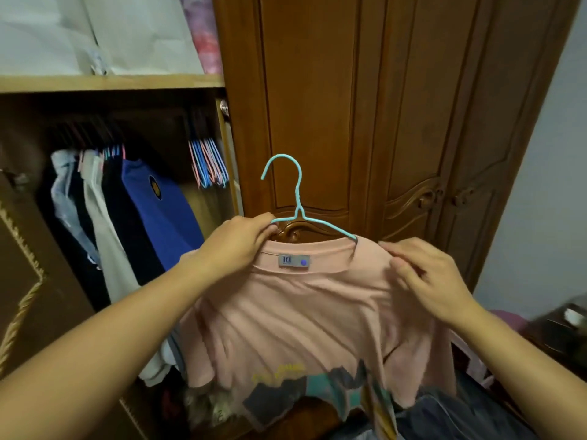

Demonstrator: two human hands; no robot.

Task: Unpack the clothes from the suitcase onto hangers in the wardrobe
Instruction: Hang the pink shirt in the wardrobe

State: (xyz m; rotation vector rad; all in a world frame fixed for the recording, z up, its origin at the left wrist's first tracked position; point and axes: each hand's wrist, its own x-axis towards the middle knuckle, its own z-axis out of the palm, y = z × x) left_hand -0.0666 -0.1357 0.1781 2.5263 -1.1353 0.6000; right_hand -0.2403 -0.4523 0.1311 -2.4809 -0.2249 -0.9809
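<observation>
A pale pink T-shirt [305, 309] with a printed picture near its hem hangs in front of me on a light blue wire hanger [297, 198]. My left hand [235, 246] grips the hanger's left arm together with the shirt's left shoulder. My right hand [425, 277] pinches the fabric at the shirt's right shoulder, where the hanger's right arm goes under the collar. The hook points up and to the left. The open wardrobe [111, 84] is to the left, with several garments on its rail, a blue shirt [155, 208] nearest.
A bunch of bare blue and pink hangers [208, 163] hangs at the rail's right end. A closed carved wooden wardrobe door [365, 106] stands straight ahead. Dark clothing [444, 414] lies below at the bottom right. White bags [95, 30] sit on the top shelf.
</observation>
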